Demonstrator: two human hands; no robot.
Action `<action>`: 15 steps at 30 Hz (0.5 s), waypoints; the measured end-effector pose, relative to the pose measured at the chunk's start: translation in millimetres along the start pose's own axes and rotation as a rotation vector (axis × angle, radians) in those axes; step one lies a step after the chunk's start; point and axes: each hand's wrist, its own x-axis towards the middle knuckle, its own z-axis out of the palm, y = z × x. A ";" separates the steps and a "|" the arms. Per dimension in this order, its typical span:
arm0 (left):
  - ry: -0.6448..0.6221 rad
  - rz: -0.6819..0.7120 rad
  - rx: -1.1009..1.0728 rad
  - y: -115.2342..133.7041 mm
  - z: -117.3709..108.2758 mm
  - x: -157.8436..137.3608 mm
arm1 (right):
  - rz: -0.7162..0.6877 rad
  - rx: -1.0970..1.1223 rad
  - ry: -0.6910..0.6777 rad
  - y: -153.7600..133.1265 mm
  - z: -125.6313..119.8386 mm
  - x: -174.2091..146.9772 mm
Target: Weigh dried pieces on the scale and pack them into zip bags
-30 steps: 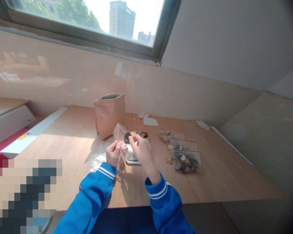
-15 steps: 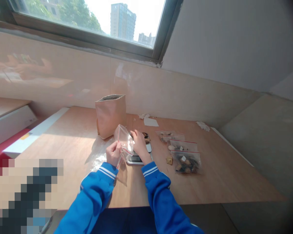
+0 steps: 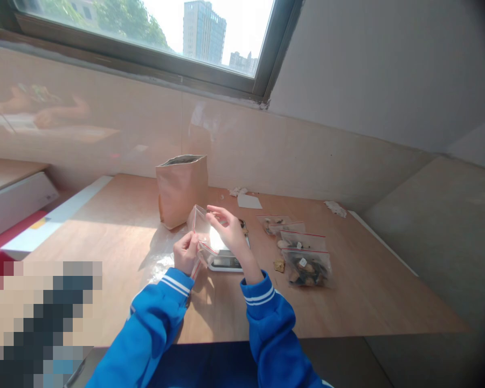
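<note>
Inside the counter's (image 3: 347,318) near edge, my left fingers (image 3: 192,243) pinch the clear bag (image 3: 198,220) just left of my half-curled right fingers (image 3: 221,212), their hold unclear.

Window (image 3: 170,24): dark frame (image 3: 145,58); tree (image 3: 125,21), tower (image 3: 204,33) outside.
Wall (image 3: 283,156): glossy beige below, plain grey above.
Table (image 3: 367,296): wood, sunlit at left.

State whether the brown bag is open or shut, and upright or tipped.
Open and upright: the brown bag stands on its base, its parted top edges showing the inside.
</note>
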 end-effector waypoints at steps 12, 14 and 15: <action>0.007 -0.014 0.010 -7.2 -1.1 -0.5 | 0.059 -0.750 0.093 93.5 -34.2 -9.3; 0.008 -0.011 0.016 -7.4 -1.0 -0.2 | 0.047 -0.737 0.070 99.4 -38.9 -10.6; 0.008 -0.011 0.020 -7.4 -1.0 0.0 | 0.037 -0.728 0.075 100.9 -40.6 -10.7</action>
